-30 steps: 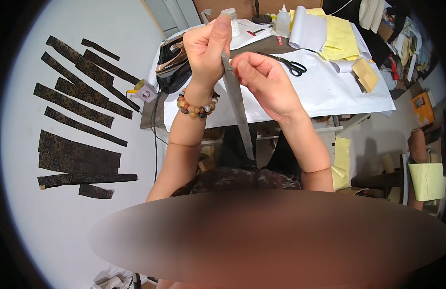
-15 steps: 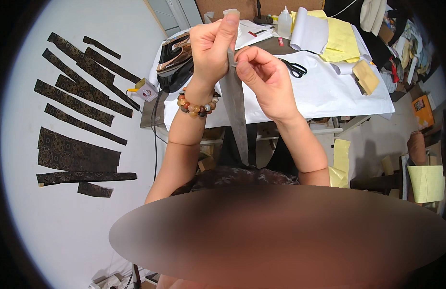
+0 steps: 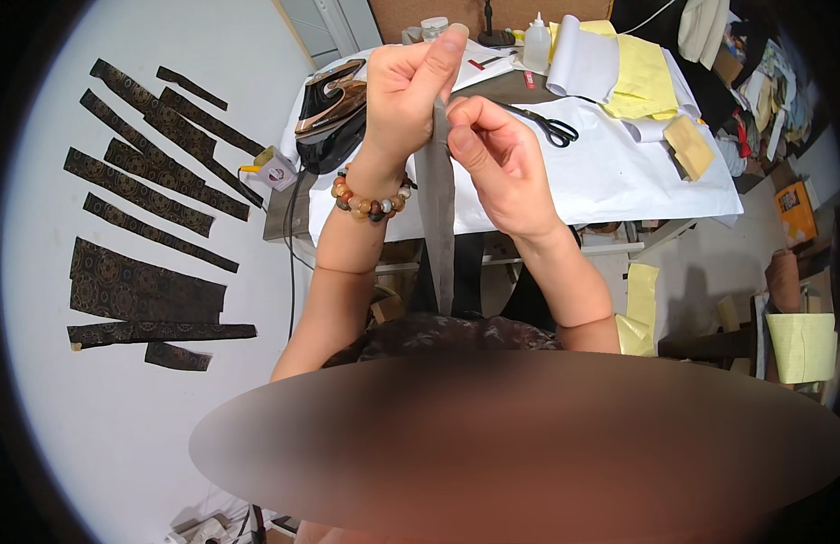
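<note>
A long grey-brown strip of thin cloth (image 3: 437, 218) hangs down between my hands to my lap. My left hand (image 3: 403, 100) is closed round its upper part, thumb pointing up, with a bead bracelet (image 3: 373, 205) on the wrist. Beside it, my right hand (image 3: 506, 163) pinches the strip's edge between thumb and forefinger, its other fingers curled. Within the left fist the strip is hidden. Beyond my right hand lie black-handled scissors (image 3: 558, 133) on the white-covered table (image 3: 610, 186). A clothes iron (image 3: 331, 118) stands left of my left hand.
Dark patterned fabric strips (image 3: 148, 276) spread over the white surface at left. Yellow and white papers (image 3: 642, 77), a squeeze bottle (image 3: 536, 43) and a tan block (image 3: 688, 147) sit at the table's back and right. The iron's cord (image 3: 294, 245) hangs off the left edge.
My left hand has moved slightly right and down, and my right hand slightly down. The strip's lower end has swung left and hangs straighter.
</note>
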{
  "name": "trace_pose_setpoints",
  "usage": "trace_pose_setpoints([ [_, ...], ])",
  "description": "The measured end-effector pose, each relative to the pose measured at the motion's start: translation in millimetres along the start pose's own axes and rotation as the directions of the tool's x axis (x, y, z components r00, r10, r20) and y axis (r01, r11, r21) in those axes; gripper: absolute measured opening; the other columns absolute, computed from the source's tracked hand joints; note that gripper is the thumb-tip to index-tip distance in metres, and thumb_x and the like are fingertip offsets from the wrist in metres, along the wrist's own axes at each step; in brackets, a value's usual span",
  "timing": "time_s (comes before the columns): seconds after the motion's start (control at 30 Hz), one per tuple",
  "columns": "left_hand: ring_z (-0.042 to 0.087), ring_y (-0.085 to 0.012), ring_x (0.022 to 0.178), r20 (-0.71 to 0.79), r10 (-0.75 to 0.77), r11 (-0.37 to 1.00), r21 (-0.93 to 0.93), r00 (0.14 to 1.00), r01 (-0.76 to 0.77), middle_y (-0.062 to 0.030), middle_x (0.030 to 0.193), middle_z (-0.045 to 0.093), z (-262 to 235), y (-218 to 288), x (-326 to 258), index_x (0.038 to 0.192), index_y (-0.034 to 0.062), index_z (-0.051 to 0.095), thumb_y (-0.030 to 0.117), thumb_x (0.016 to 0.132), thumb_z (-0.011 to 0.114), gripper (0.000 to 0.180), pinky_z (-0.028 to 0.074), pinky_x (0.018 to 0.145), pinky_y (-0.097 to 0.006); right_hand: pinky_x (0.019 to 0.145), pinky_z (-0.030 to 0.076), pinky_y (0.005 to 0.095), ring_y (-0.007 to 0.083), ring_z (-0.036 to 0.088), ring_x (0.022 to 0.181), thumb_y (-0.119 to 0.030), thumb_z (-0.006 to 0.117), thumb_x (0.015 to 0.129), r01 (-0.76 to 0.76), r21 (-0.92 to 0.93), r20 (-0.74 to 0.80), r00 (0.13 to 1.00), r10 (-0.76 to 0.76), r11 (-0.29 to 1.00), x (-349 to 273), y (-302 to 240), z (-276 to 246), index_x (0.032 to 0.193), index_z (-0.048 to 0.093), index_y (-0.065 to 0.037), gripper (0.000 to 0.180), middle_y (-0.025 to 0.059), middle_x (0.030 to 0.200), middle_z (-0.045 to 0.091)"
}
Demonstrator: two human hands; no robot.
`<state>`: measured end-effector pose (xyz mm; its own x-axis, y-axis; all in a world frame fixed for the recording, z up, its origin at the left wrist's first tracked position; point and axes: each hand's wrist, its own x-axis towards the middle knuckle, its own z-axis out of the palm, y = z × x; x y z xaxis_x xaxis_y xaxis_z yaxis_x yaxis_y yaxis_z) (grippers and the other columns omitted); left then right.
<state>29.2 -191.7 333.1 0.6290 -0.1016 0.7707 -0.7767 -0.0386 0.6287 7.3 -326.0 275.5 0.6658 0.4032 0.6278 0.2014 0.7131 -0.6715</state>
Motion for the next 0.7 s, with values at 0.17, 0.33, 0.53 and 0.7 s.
trace_pose_setpoints([
  [0.17, 0.032, -0.0033, 0.052, 0.008, -0.001, 0.999, -0.053, 1.0, 0.002, 0.0066, 0.052, 0.041, 0, -2, 1, 0.053, 0.0057, 0.046, 0.028, 0.105, 0.059, 0.058, 0.022, 0.048, -0.026, 0.071, 0.039, 0.0175, 0.002, 0.046, 0.079, -0.012, 0.066, 0.1, 0.008, -0.059, -0.022, 1.0, -0.01, 0.998, 2, -3, -1, 0.096, 0.058, -0.005, 0.012, -0.0061, 0.088, 0.054],
  [0.33, 0.031, -0.0035, 0.052, 0.001, 0.037, 0.993, -0.111, 0.999, -0.036, 0.0063, 0.052, 0.04, -1, 1, -1, 0.053, 0.0059, 0.045, 0.027, 0.106, 0.057, 0.058, 0.022, 0.048, -0.025, 0.07, 0.041, 0.0173, 0.0013, 0.052, 0.078, -0.011, 0.07, 0.097, -0.116, -0.003, 0.004, 0.993, 0.116, 0.993, 10, 0, -9, 0.091, 0.061, -0.005, 0.013, -0.0053, 0.086, 0.061],
  [0.53, 0.033, -0.0091, 0.052, 0.021, 0.108, 0.989, -0.105, 0.994, -0.106, 0.0015, 0.05, 0.04, -3, 7, 6, 0.053, 0.007, 0.043, 0.025, 0.108, 0.049, 0.058, 0.027, 0.055, -0.028, 0.066, 0.043, 0.0189, 0.0024, 0.054, 0.074, -0.015, 0.069, 0.099, -0.11, 0.023, -0.038, 0.993, 0.11, 0.994, 3, -6, -15, 0.094, 0.063, -0.005, 0.012, -0.0032, 0.084, 0.064],
  [0.7, 0.033, -0.0093, 0.052, -0.002, 0.113, 0.98, -0.162, 0.994, -0.112, 0.0008, 0.05, 0.042, -2, 1, 10, 0.053, 0.0069, 0.044, 0.026, 0.108, 0.049, 0.059, 0.027, 0.056, -0.028, 0.073, 0.047, 0.0223, 0.0057, 0.056, 0.078, -0.019, 0.064, 0.102, 0.034, -0.079, -0.046, 0.998, -0.038, 0.996, 10, -12, -10, 0.102, 0.061, -0.003, 0.016, -0.0016, 0.086, 0.062],
])
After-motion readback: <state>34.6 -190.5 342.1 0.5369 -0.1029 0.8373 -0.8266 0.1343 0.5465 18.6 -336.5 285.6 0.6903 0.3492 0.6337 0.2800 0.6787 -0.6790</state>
